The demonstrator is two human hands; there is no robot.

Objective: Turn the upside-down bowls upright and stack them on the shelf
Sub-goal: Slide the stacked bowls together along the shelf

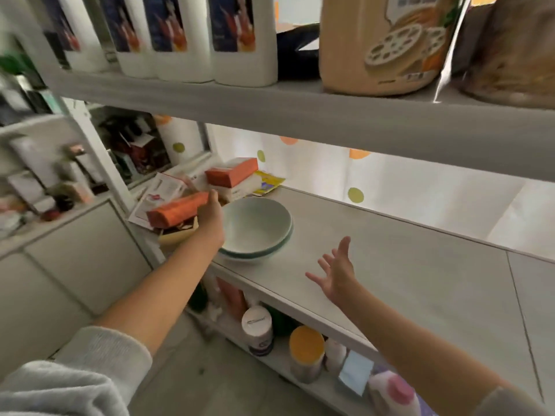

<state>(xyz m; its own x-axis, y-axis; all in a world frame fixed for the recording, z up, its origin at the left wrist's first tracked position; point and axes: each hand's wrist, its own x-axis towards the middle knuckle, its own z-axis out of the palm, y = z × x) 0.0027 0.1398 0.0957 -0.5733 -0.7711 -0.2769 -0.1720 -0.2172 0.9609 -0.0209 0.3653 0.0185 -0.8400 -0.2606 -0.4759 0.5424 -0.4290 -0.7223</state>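
Two pale green-white bowls (258, 229) sit upright, nested one inside the other, on the left part of the middle shelf (405, 265). My left hand (211, 216) reaches along the left rim of the stack, its fingers stretched towards the orange boxes; whether it touches the rim I cannot tell. My right hand (336, 273) hovers over the shelf to the right of the bowls with its fingers spread, holding nothing.
Orange boxes (231, 175) and papers (156, 199) crowd the shelf's left end behind the bowls. White bottles (192, 37) and a beige bag (387, 43) fill the upper shelf. Jars and bottles (306, 352) stand on the lower shelf. A cabinet (75, 253) is at left.
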